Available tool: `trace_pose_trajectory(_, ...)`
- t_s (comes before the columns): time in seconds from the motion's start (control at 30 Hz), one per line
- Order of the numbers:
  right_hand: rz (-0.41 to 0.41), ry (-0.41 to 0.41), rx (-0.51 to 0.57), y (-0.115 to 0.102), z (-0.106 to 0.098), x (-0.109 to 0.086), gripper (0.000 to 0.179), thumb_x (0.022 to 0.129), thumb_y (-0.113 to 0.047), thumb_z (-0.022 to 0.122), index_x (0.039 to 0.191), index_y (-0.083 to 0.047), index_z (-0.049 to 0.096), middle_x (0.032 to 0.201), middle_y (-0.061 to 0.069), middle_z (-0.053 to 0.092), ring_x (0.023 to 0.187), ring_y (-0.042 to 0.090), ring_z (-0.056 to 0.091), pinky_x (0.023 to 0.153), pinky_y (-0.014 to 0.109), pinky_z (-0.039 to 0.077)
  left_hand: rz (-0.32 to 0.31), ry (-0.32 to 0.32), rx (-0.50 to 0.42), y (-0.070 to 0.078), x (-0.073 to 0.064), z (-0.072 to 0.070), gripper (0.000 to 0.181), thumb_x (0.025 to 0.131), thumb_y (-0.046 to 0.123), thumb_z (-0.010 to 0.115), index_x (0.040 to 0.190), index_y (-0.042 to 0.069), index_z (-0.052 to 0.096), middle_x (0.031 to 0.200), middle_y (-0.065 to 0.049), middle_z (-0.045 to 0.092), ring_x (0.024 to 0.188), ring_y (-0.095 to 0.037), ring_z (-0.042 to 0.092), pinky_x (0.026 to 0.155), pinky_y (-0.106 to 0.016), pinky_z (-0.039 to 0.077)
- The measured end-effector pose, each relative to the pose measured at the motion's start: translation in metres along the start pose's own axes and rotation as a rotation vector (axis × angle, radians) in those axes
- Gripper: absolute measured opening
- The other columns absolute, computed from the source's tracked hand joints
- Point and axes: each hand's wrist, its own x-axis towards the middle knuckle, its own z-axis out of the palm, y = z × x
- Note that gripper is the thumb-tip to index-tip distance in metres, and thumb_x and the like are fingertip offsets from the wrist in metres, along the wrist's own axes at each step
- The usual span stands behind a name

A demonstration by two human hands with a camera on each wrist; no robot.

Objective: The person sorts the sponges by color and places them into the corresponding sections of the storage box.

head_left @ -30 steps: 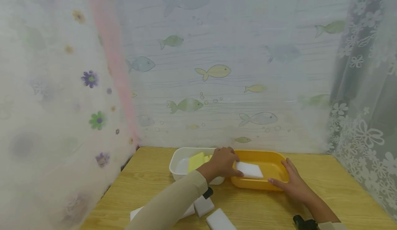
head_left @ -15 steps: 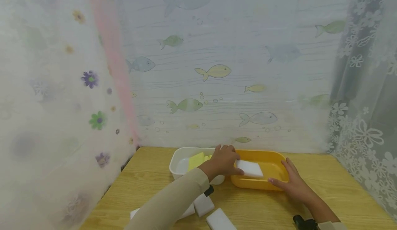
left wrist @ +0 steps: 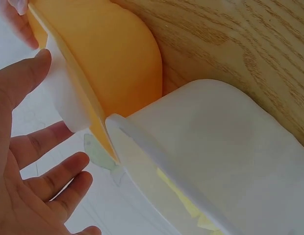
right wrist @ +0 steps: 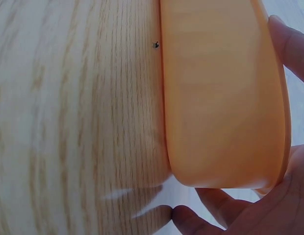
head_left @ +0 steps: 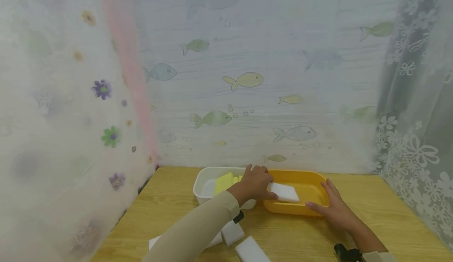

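My left hand [head_left: 255, 182] pinches a white sponge block [head_left: 285, 192] between thumb and index finger. Its other fingers are spread, as the left wrist view shows. The sponge [left wrist: 67, 93] is at the left end of the orange-yellow plastic tub [head_left: 309, 210], partly inside the rim. At the tub's right end my right hand [head_left: 336, 211] grips the wall, thumb on the near rim and fingers round the far side. In the right wrist view the tub's outer wall [right wrist: 225, 98] fills the middle.
Left of the tub, close against it, stands a white container [head_left: 205, 200] with yellow sponge pieces [head_left: 223, 183] inside. Several white sponge blocks [head_left: 252, 249] lie on the wooden table [head_left: 301, 242] in front, some partly behind the left sleeve [head_left: 198, 226]. A fish-print curtain [head_left: 269, 57] hangs behind.
The left hand has lifted slightly and spread its rear fingers, with the white sponge shifting only a little. The right hand and the tub have stayed put.
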Motion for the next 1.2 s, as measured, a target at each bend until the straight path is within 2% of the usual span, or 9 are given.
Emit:
trace_pose_trajectory(0.4,-0.001,-0.001,-0.017,-0.003,-0.001,-0.001,0.107,0.097,-0.046,0.071,0.162,0.008,0.006,0.167,0.034,-0.013,0.149,0.064,-0.001,0.107,0.084,0.015,-0.001,-0.012,0.004,0.001,-0.003,-0.003,0.054,0.086,0.07,0.071,0.122,0.03,0.075,0.131,0.006,0.062,0.128,-0.02,0.054,0.121,-0.061,0.029)
trace_pose_trajectory(0.7,-0.002,-0.01,-0.003,-0.003,-0.002,0.0,0.104,0.098,-0.042,0.071,0.162,0.008,0.005,0.167,0.035,-0.014,0.149,0.065,-0.002,0.108,0.084,0.015,0.001,-0.008,-0.041,0.0,-0.009,-0.009,0.057,0.088,0.067,0.072,0.129,0.028,0.073,0.135,0.006,0.062,0.13,-0.02,0.053,0.122,-0.059,0.028)
trace_pose_trajectory(1.0,-0.011,0.003,-0.008,-0.001,-0.001,-0.001,0.106,0.097,-0.044,0.071,0.162,0.008,0.007,0.167,0.034,-0.013,0.149,0.065,-0.001,0.107,0.084,0.014,0.043,0.057,-0.05,-0.007,-0.025,-0.02,0.057,0.088,0.065,0.073,0.131,0.027,0.072,0.134,0.004,0.063,0.126,-0.019,0.056,0.12,-0.054,0.035)
trace_pose_trajectory(1.2,-0.016,0.008,-0.015,-0.002,-0.001,-0.001,0.106,0.097,-0.043,0.072,0.162,0.009,0.007,0.167,0.035,-0.012,0.149,0.065,-0.001,0.108,0.084,0.015,0.096,0.116,-0.067,-0.012,-0.038,-0.024,0.056,0.088,0.063,0.074,0.13,0.026,0.072,0.137,0.003,0.064,0.128,-0.019,0.058,0.115,-0.043,0.042)
